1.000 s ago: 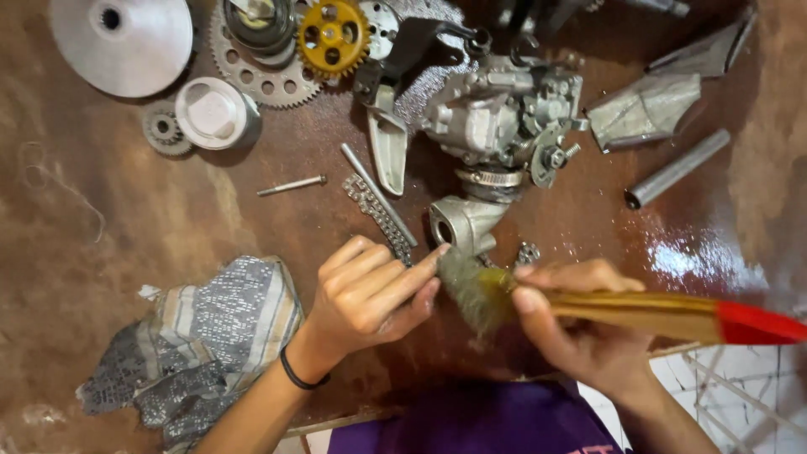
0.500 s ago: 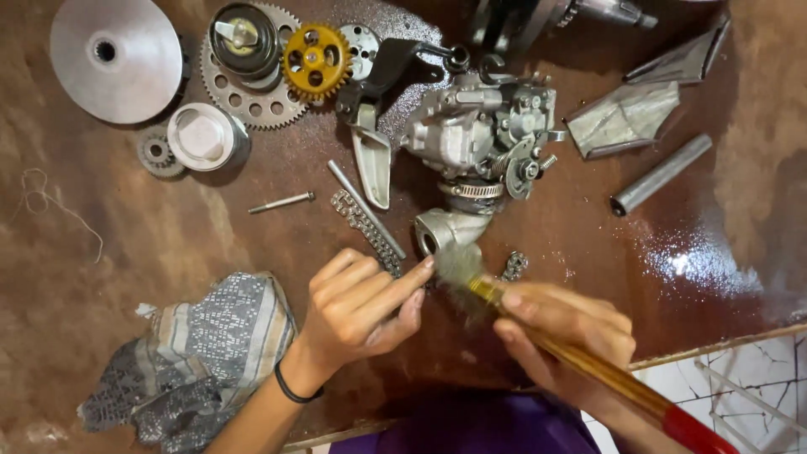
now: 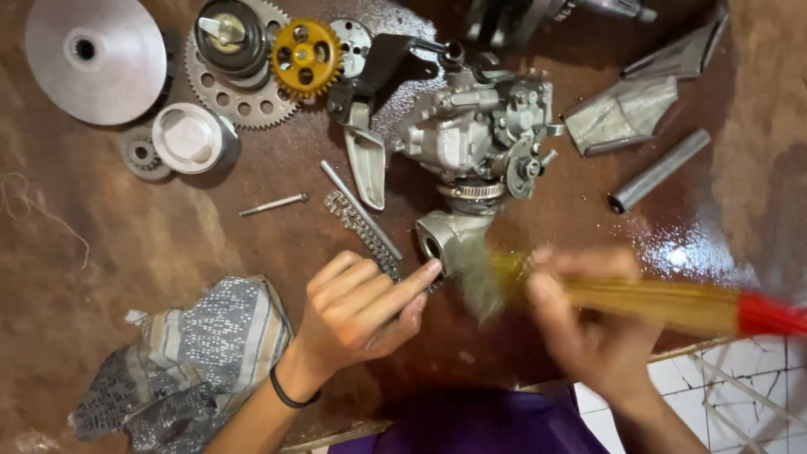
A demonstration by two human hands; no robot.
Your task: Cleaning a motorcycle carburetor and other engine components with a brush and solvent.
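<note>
Left hand (image 3: 366, 311), lower centre of frame: fingers extended and loosely curled, nothing gripped, index fingertip touching the open end of a small grey metal elbow piece (image 3: 450, 240). Right hand (image 3: 588, 328), lower right, motion-blurred: closed around the yellow-brown handle of a brush (image 3: 639, 298) with a red end at the right edge; bristles (image 3: 481, 282) lie against the elbow piece at frame centre. Patterned grey cloth (image 3: 197, 361) bunched at lower left. A chain (image 3: 361, 227) and thin rod (image 3: 360, 208) lie just above the left hand; a bolt (image 3: 273, 204) to their left. Centre top: carburettor body (image 3: 479, 130). Upper left: a yellow gear (image 3: 305, 57) on a toothed sprocket (image 3: 214, 88), a piston (image 3: 192, 139), a round pulley plate (image 3: 94, 59). Right: metal tube (image 3: 660, 171).
</note>
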